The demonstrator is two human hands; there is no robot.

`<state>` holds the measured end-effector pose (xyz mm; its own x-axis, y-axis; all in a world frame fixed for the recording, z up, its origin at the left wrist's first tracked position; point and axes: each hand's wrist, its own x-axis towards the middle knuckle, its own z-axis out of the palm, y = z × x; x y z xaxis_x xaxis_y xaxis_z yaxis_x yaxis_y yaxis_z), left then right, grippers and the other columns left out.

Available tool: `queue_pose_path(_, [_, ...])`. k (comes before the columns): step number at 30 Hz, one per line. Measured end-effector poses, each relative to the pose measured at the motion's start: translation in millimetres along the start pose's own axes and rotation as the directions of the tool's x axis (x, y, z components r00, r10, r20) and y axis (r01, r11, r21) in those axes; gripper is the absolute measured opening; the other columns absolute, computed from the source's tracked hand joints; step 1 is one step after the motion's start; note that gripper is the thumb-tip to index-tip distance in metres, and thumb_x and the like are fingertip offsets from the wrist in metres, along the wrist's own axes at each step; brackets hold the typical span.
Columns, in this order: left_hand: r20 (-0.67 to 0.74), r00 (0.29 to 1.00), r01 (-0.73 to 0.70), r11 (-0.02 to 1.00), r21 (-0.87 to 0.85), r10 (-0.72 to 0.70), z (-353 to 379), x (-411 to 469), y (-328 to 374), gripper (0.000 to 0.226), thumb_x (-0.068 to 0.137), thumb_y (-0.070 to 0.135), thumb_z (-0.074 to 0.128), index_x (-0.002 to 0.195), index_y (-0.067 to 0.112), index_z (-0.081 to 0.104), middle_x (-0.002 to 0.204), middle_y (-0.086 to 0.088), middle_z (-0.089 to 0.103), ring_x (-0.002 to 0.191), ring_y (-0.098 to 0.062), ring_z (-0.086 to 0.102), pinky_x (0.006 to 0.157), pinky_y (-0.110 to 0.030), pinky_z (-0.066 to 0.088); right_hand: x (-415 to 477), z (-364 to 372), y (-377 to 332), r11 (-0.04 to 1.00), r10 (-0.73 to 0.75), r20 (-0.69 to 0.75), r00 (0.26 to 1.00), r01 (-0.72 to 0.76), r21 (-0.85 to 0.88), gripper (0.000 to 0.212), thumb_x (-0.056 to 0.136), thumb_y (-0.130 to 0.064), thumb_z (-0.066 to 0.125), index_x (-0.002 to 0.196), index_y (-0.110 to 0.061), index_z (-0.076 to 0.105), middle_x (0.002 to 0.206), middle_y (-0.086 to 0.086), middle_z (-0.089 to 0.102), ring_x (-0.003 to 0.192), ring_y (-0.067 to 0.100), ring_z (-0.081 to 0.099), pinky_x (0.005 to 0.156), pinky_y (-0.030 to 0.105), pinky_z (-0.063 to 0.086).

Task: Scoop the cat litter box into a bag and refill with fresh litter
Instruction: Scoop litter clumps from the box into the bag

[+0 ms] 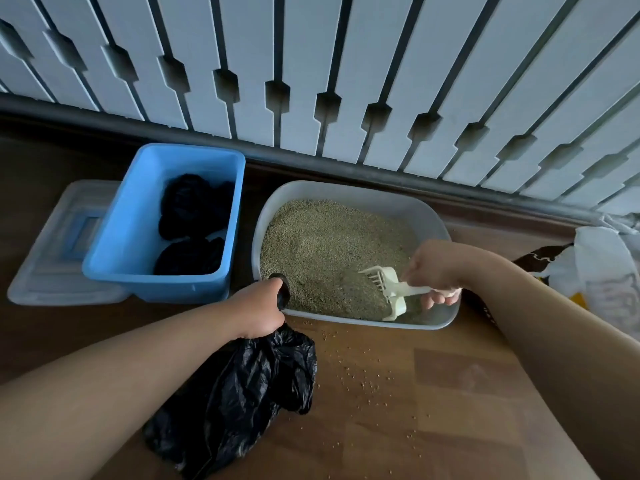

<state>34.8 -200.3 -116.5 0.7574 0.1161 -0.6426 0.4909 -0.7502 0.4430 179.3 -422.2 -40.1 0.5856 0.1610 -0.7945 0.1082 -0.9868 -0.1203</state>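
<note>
The white scoop (391,292) sits in the 5 o'clock corner of the litter box (346,188). Its long axis runs roughly 3-to-9, with the slotted head pointing toward 10 o'clock into the litter (322,244). The right hand (433,268) curls its fingers round the handle, and the left hand (258,311) grips the neck of the black bag (242,393) in a fist at the box's 7 o'clock corner.

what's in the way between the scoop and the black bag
No separate object. The scoop, in the right hand, sits in the litter; the black bag hangs from the left hand just outside the litter box, so only its near rim lies between. The bag looks bunched, no open mouth visible.
</note>
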Motion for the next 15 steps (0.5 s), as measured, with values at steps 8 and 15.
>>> queue_pose_path(8, [-0.010, 0.999, -0.037, 0.999, -0.035, 0.037, -9, -6, -12, 0.056, 0.092, 0.007, 0.046, 0.145, 0.008, 0.026, 0.107, -0.010, 0.053, 0.069, -0.015, 0.048, 0.053, -0.026, 0.037, 26, 41, -14, 0.841, -0.088, 0.067, 0.994, 0.038, 0.539, 0.022, 0.098, -0.009, 0.051, 0.113, 0.001, 0.064, 0.058, 0.010, 0.062, 0.039, 0.011, 0.041, 0.045, 0.026, 0.028])
queue_pose_path(15, [-0.058, 0.998, -0.037, 0.999, 0.014, 0.038, -7, -1, -16, 0.042, 0.091, 0.010, 0.050, 0.131, 0.007, 0.038, 0.087, -0.003, 0.049, 0.075, -0.020, 0.051, 0.051, -0.024, 0.035, 47, 104, -27, 0.370, -0.053, 0.033, 0.998, -0.011, 0.929, 0.019, 0.100, -0.014, 0.050, 0.114, -0.005, 0.060, 0.064, 0.011, 0.066, 0.037, 0.007, 0.048, 0.035, 0.019, 0.038])
